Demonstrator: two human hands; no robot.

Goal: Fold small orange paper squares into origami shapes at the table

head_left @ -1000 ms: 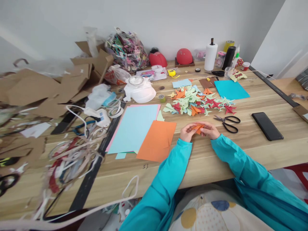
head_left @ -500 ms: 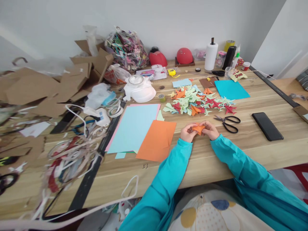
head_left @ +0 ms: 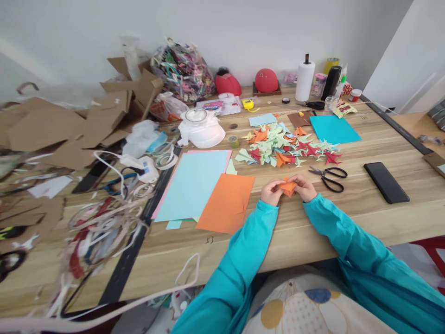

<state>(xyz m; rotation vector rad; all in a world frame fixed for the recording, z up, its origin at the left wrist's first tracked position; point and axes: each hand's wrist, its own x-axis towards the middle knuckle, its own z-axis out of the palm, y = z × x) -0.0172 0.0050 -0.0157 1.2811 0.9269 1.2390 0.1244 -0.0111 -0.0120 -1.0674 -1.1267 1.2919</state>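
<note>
Between both hands is a small piece of folded orange paper (head_left: 288,188), its lower end coming to a point. My left hand (head_left: 271,192) pinches its left side, and my right hand (head_left: 303,187) grips the right side near the top. Just beyond them lies a heap of folded paper cranes (head_left: 278,141) in green, red and orange. Scissors with black handles (head_left: 332,178) rest to the right of my right hand. Flat orange sheets (head_left: 224,204) lie left of my left hand, overlapping a stack topped by light blue paper (head_left: 196,183).
A black phone (head_left: 386,182) lies at the right. Turquoise paper (head_left: 334,130) sits behind the heap. Tangled cords and ribbons (head_left: 104,227), a power strip (head_left: 148,169) and cardboard (head_left: 45,123) crowd the left. A white roll (head_left: 305,82) stands at the back.
The orange folded paper has shifted slightly in the fingers, and more of its pointed lower part faces me. Both hands stay in nearly the same place.
</note>
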